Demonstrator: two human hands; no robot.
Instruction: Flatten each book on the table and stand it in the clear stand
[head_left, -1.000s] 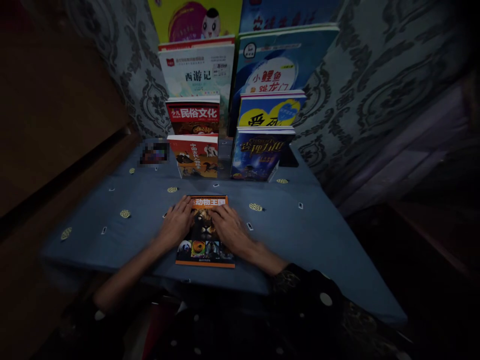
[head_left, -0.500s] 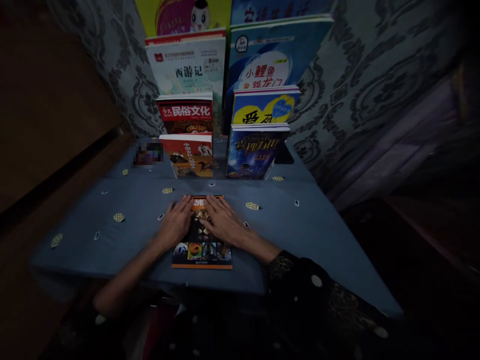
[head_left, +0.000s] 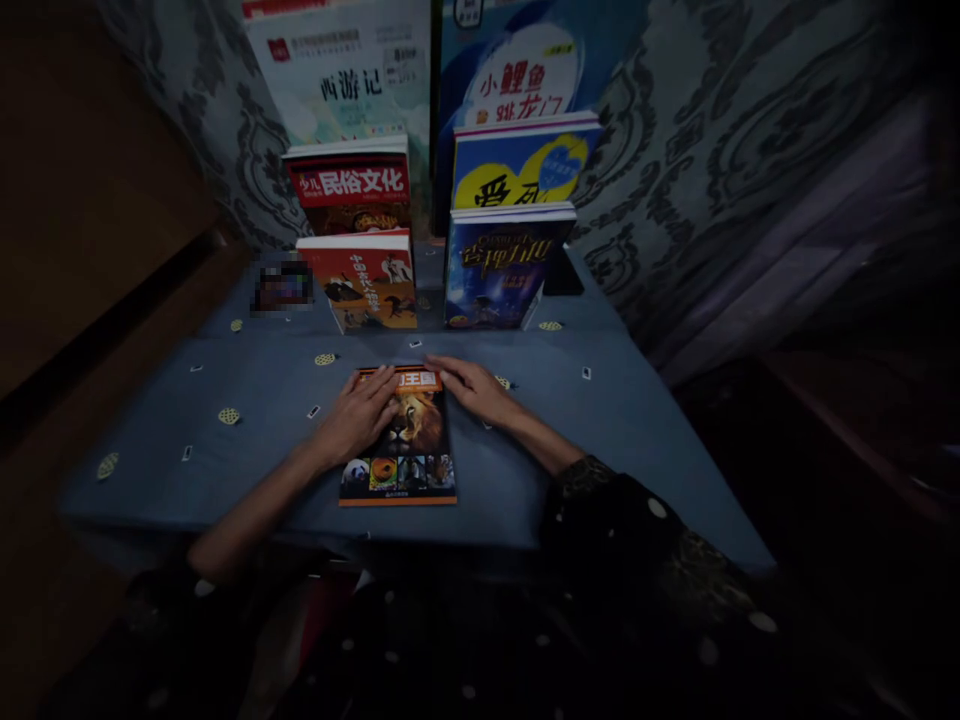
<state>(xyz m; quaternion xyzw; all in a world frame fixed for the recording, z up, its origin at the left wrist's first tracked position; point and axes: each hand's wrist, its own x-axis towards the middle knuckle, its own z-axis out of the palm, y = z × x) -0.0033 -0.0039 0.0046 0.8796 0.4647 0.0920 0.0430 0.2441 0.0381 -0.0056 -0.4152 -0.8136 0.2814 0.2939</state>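
A book with a lion on its dark cover (head_left: 415, 425) lies flat on the table near the front edge. Small animal pictures run along the cover's lower part, above an orange strip. My left hand (head_left: 358, 418) rests over the book's left side with its fingers stretched out, hiding part of the title. At the upper right corner is my right hand (head_left: 474, 388), its fingers extended and the fingertips at the book's top edge. Neither hand grips the book.
Behind stand two columns of upright books, with a red book (head_left: 367, 285) at front left and a blue book (head_left: 501, 270) at front right. A dark flat object (head_left: 562, 275) lies behind the blue one. A blurred-out item (head_left: 282, 286) sits at left on the blue tablecloth (head_left: 247, 460).
My right hand has slid off the cover to the book's upper right corner, uncovering the lion and more of the title. My left hand stays on the book. The view has tilted down.
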